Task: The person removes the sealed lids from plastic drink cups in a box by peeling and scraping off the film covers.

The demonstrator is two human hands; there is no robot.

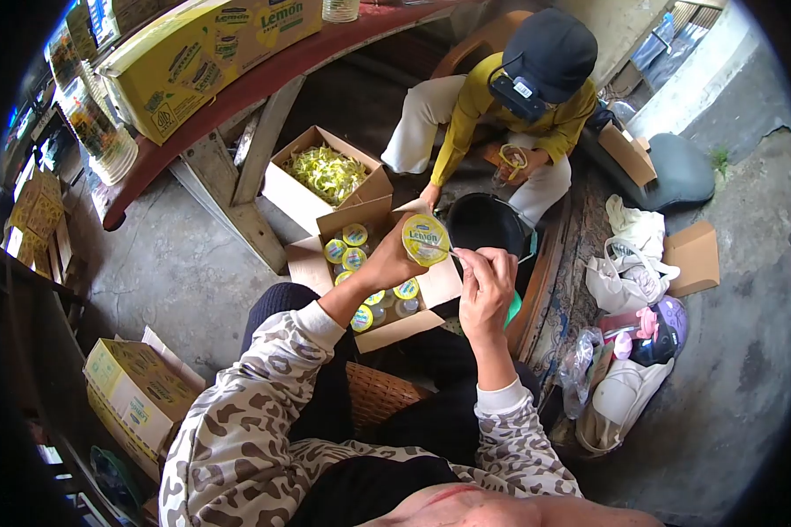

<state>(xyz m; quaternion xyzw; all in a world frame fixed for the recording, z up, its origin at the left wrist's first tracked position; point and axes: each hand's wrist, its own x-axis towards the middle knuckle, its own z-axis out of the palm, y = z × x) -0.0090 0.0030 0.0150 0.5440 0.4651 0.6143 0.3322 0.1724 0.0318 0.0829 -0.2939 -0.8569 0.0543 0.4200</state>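
1. Reaching forward and inward with both forearms, patterned sleeves ending above bare wrists, hands close together over an open carton (402,335).
2. Gripping a cup (425,235) in the left hand (385,266), fingers closed around its side, printed "Lemon" lid toward the head camera.
3. Pinching a thin tool (453,253) between thumb and fingers of the right hand (488,290), other fingers curled, tool pointing at the lid from the right; too small to tell its exact kind, or whether touching.
4. Keeping the cup above the carton's far right part, between the left hand and a black bucket (483,224).
5. Holding, inside that open carton, several upright lidded cups (355,234), mostly with yellow-and-green lids, partly hidden by the left hand and forearm.
6. Brimming with loose yellow and whitish strips (325,174): a second carton (294,198), just beyond the first.
7. Showing a dark interior in the bucket; contents impossible to tell.
8. Sitting opposite, in yellow top and black cap: another person (536,79), with a clear cup (511,160) in one hand and the other hand at the open carton's far edge.
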